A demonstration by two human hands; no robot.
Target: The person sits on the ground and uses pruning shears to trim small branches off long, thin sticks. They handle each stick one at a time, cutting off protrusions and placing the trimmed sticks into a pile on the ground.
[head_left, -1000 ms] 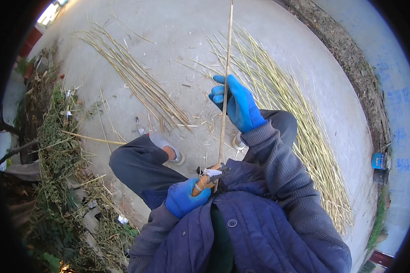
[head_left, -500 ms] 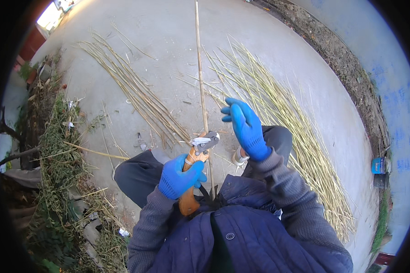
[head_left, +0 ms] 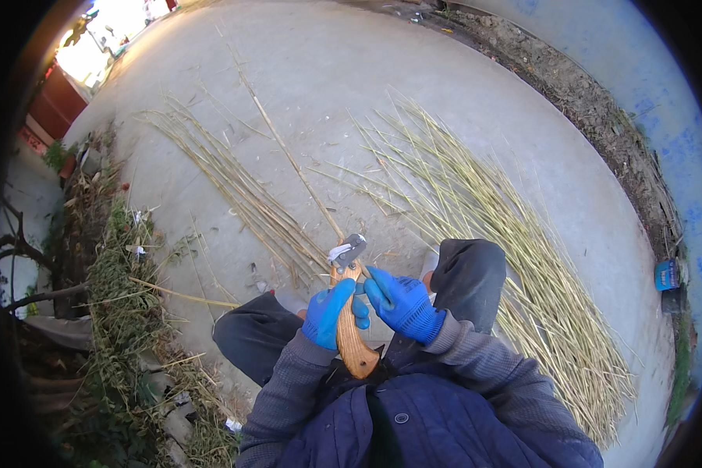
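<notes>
Gripping brown-wood-handled, grey-headed pruner in curled left blue-gloved hand; apparently pinching long, thin tan stalk, now slanting up-left from behind the pruner, in right blue-gloved hand, lowered from open mid-air, seemingly steadying it.

The curved wooden handle is grain-streaked orange-brown; the fabric glove around it is blue; slender stalks right of it, yellow-green.

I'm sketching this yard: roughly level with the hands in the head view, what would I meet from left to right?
Leafy heap → left knee → left grip, a gloved hand around wooden-handled cutters → right grip, also gloved → right knee → large stalk pile → blue tub.
</notes>
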